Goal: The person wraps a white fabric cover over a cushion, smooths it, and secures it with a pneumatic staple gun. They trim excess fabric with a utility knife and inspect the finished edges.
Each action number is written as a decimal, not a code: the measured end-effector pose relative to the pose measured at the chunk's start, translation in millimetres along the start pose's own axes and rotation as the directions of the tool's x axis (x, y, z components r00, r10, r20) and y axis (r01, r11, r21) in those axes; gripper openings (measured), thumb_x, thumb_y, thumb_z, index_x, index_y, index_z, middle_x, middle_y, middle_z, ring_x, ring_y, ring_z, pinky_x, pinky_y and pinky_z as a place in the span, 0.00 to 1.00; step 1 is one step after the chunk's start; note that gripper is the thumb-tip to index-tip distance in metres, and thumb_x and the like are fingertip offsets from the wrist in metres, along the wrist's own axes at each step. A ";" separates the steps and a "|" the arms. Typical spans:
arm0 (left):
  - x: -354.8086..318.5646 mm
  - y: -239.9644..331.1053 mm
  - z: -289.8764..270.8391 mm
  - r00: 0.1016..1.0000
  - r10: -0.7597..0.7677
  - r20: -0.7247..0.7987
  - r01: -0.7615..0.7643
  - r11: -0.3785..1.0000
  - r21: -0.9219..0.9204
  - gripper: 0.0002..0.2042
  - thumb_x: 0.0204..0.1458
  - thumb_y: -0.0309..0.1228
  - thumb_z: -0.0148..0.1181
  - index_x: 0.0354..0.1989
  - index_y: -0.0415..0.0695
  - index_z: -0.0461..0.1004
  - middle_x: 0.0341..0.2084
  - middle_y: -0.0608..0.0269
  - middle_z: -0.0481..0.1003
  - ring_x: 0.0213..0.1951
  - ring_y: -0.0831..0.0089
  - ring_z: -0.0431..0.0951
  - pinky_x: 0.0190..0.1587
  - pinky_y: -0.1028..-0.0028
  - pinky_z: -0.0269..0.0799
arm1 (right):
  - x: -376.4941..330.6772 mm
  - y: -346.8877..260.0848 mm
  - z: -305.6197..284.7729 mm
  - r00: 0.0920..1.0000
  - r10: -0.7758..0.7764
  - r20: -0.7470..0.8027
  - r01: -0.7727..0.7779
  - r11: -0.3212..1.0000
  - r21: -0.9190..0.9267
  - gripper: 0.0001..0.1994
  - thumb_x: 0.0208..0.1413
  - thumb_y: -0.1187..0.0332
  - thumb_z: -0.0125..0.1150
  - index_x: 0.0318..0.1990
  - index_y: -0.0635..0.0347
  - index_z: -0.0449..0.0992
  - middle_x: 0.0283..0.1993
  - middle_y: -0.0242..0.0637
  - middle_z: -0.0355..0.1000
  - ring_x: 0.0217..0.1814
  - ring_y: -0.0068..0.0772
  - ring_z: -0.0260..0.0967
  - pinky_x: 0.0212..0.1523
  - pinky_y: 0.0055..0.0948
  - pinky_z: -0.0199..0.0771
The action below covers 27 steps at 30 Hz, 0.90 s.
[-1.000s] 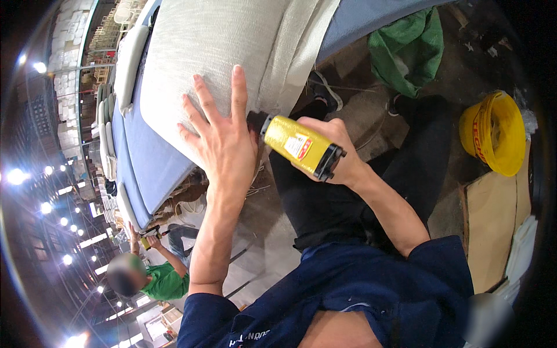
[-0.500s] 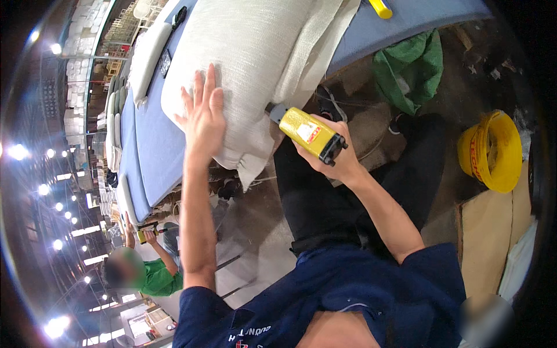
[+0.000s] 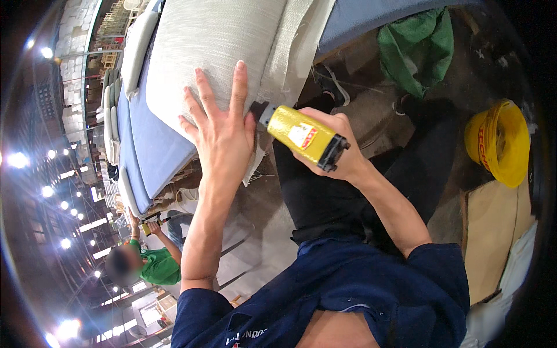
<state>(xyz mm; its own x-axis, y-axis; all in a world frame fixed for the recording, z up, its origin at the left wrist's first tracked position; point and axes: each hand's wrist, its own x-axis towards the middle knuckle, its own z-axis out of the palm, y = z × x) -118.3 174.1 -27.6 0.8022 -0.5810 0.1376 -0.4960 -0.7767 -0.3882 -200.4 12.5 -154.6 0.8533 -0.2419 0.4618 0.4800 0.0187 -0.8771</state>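
Observation:
A cushion-like piece covered in pale woven upholstery fabric (image 3: 203, 43) lies on a blue padded table. My left hand (image 3: 223, 130) rests flat on the fabric near its front edge, fingers spread. In my right hand (image 3: 339, 145) is a yellow staple gun (image 3: 301, 134), its grip wrapped by my fingers. The gun's dark nose meets the cushion's near right edge, close beside my left thumb; whether it presses on the fabric cannot be made out. A loose flap of the cloth (image 3: 301, 40) hangs along the cushion's right side.
The blue padded table (image 3: 154, 142) extends left and back. A green sack (image 3: 415, 49) hangs at the far right. On the right stand a yellow bucket (image 3: 473, 139) and cardboard (image 3: 493, 232). At left, a co-worker in a green shirt (image 3: 159, 267) holds a similar tool. More cushions (image 3: 139, 49) lie beyond.
My left hand has shifted right, toward the gun's nose, and spread its fingers. The staple gun has moved slightly left and nearer me. The whole view has shifted a little.

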 end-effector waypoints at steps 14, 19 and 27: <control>3.7 -76.9 -16.5 0.979 0.200 0.027 -0.141 0.773 -0.618 0.39 0.63 0.36 0.62 0.82 0.71 0.52 0.83 0.47 0.42 0.81 0.33 0.35 0.72 0.19 0.35 | 0.2 -3.6 5.6 0.996 0.023 0.088 -0.029 0.998 0.060 0.25 0.36 0.71 0.78 0.46 0.67 0.80 0.35 0.53 0.81 0.40 0.54 0.84 0.38 0.33 0.80; 21.9 -81.7 6.5 0.969 -0.217 0.119 0.248 0.859 -0.447 0.26 0.75 0.52 0.36 0.81 0.71 0.57 0.83 0.51 0.44 0.81 0.31 0.31 0.71 0.18 0.29 | 11.0 5.5 14.2 0.999 0.035 0.000 -0.035 0.999 -0.030 0.21 0.46 0.70 0.79 0.46 0.71 0.80 0.37 0.54 0.83 0.38 0.45 0.86 0.38 0.31 0.81; -24.8 -4.2 6.0 0.988 -0.150 -0.036 0.140 0.969 -0.202 0.29 0.71 0.45 0.54 0.80 0.75 0.57 0.81 0.40 0.43 0.76 0.18 0.43 0.64 0.15 0.52 | 1.1 7.8 16.6 0.999 0.040 -0.008 -0.040 0.999 -0.029 0.18 0.49 0.71 0.77 0.46 0.69 0.80 0.38 0.50 0.84 0.42 0.46 0.87 0.39 0.31 0.82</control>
<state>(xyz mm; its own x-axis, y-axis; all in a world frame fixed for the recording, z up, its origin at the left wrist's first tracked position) -134.1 193.2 -34.9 0.8551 -0.4663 0.2266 -0.4358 -0.8833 -0.1728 -192.3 28.6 -158.7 0.8702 -0.2483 0.4255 0.4394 0.0005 -0.8983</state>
